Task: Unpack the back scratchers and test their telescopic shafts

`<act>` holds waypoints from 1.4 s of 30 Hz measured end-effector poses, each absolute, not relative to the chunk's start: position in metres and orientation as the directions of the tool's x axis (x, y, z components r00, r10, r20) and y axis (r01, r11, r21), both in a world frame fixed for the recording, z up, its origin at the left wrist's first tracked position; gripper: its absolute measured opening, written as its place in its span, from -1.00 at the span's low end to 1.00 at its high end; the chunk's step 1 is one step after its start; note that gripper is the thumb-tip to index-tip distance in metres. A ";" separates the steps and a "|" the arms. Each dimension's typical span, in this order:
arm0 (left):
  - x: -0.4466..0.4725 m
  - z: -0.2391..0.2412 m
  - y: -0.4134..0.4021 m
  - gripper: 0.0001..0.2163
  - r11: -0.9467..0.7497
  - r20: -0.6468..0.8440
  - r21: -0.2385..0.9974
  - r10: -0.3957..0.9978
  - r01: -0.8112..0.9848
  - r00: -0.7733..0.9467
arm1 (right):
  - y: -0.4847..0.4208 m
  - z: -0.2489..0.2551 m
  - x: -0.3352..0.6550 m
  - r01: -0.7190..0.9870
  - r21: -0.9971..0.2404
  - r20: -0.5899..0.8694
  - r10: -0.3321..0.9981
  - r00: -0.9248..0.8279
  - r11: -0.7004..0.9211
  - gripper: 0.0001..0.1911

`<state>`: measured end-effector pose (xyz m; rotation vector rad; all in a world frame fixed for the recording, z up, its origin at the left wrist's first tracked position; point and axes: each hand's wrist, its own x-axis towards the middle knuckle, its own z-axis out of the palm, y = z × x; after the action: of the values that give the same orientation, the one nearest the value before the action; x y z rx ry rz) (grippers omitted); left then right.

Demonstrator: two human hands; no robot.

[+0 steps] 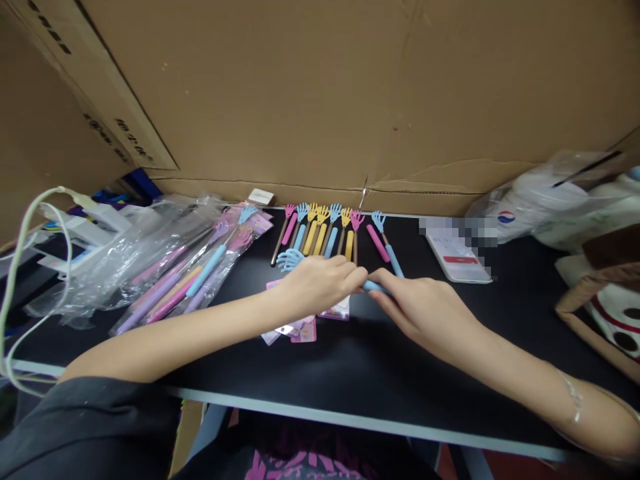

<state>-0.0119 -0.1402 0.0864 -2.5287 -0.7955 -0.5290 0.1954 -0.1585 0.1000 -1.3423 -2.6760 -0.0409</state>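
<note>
My left hand (330, 280) is closed around the rod of a back scratcher, whose light blue claw head (291, 260) sticks out to the left. My right hand (420, 300) pinches its light blue handle (374, 287), close against my left hand. The rod itself is hidden by my fingers. Behind my hands lies a row of several back scratchers with blue, yellow and pink heads, among them a blue back scratcher (387, 240) by my right hand. Loose handle sleeves lie between them, one a pink sleeve (377, 243). Pink printed cards (303, 330) lie below my left forearm.
On the left, plastic bags (150, 267) lie with several packed back scratchers, near a white cable (15, 293). A phone (457, 257) rests at the right, before a bagged white cup (540, 200). Cardboard (320, 100) walls the back; a brown-and-white bag (610, 287) stands far right.
</note>
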 end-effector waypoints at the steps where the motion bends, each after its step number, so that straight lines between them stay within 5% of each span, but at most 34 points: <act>1: -0.010 0.087 -0.144 -0.78 -0.739 0.493 -0.295 0.425 0.605 0.759 | -0.161 0.100 0.192 0.793 0.022 0.184 0.778 -0.601 0.608 -0.64; 9: -0.062 0.093 -0.172 -0.71 -0.737 0.441 -0.253 0.489 0.627 0.753 | -0.189 0.090 0.240 0.720 0.067 0.296 0.676 -0.675 0.691 -0.66; 13: -0.131 0.095 -0.154 -0.75 -0.455 0.497 -0.173 0.725 0.873 0.477 | -0.178 0.092 0.308 0.959 0.140 0.361 0.890 -0.280 0.245 -0.61; 15: -0.142 0.095 -0.141 -0.77 -0.418 0.446 -0.165 0.776 0.893 0.446 | -0.165 0.091 0.317 0.966 0.081 0.300 0.918 -0.259 0.246 -0.64; 17: -0.130 0.095 -0.127 -0.77 -0.530 0.396 -0.148 0.742 0.835 0.541 | -0.149 0.088 0.305 0.945 0.061 0.245 0.913 -0.325 0.320 -0.64; 21: -0.066 0.098 -0.093 -0.73 -0.813 0.355 -0.201 0.459 0.546 0.814 | -0.114 0.076 0.257 0.891 0.044 0.191 0.871 -0.452 0.452 -0.69; 27: 0.019 0.095 -0.040 -0.78 -0.909 0.333 -0.233 0.260 0.347 0.906 | -0.096 0.061 0.248 0.905 0.032 0.057 0.903 -0.426 0.425 -0.73; 33: 0.072 0.065 -0.006 -0.81 -0.950 0.242 -0.184 0.205 0.252 0.948 | -0.104 0.058 0.271 0.927 0.009 0.065 0.925 -0.375 0.375 -0.78; 42: 0.062 0.054 -0.007 -0.80 -0.942 0.186 0.115 0.332 0.315 0.925 | -0.107 0.055 0.269 0.924 -0.066 0.006 0.926 -0.378 0.377 -0.77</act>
<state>0.0622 -0.0075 0.0540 -3.1637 -0.5326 -0.3284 0.2694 -0.1073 0.0554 -1.7279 -2.5723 0.0798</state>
